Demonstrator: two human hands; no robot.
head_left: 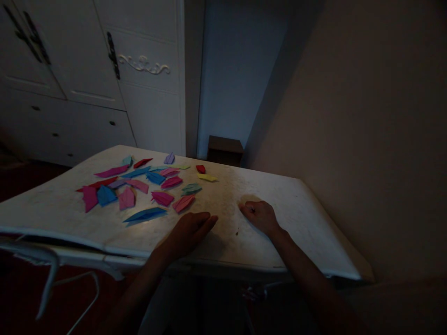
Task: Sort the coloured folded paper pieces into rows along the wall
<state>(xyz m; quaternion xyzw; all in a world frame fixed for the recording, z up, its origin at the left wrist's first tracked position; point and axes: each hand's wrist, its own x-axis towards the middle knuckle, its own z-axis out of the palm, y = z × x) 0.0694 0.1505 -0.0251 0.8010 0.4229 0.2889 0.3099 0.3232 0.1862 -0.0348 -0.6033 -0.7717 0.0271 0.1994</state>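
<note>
My left hand (pixel 193 229) rests at the front middle of the white table (pixel 223 253), its fingers curled in and the thumb lying along them. Nothing shows in it. To the right, my right hand (pixel 262 216) is closed in a loose fist on the tabletop, also with nothing visible inside. Folded paper pieces in many colours lie spread to the left. Nearest my left hand are a blue paper boat shape (pixel 145 214), a salmon piece (pixel 183 203) and a magenta piece (pixel 162 198). A yellow strip (pixel 207 177) and a small red piece (pixel 200 169) lie further back.
A white cabinet (pixel 153 107) with dark handles stands behind the table. A small brown box-like stand (pixel 225 144) is beyond the back edge. A beige wall (pixel 366 116) runs along the right. Bent white metal tubing (pixel 52 279) shows below the table's left front.
</note>
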